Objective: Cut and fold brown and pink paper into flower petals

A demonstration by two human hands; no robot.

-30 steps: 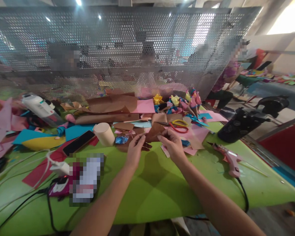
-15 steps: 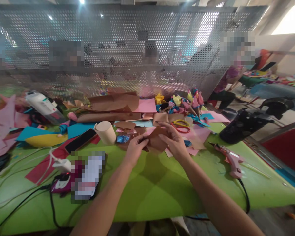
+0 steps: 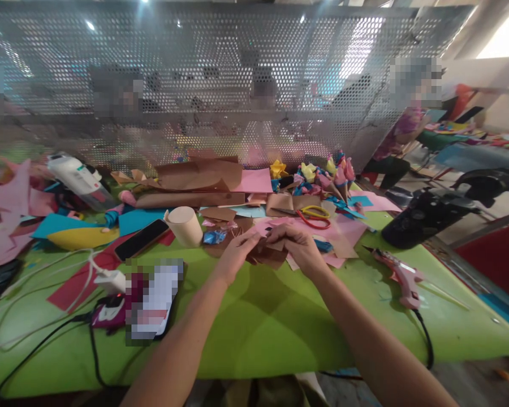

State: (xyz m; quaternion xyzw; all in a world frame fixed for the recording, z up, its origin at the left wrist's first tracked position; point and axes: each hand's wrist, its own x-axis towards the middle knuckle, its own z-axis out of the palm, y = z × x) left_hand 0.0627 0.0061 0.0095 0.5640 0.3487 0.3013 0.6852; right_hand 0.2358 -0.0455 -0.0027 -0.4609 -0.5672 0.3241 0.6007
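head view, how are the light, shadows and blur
In the head view, a soft shadow lies on the green table below the left hand and right hand; in the head view, the upper-right corner is blown out white; in the head view, edges of the brown paper look soft, and pixel blocks cover the lit phone.

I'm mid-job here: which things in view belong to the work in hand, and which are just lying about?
Work in hand:
brown paper piece, held between the left hand and right hand
scissors, probably, lying idle
pink glue gun, probably, lying idle

Likely just lying about:
black phone
white bottle
black tumbler
white charger plug
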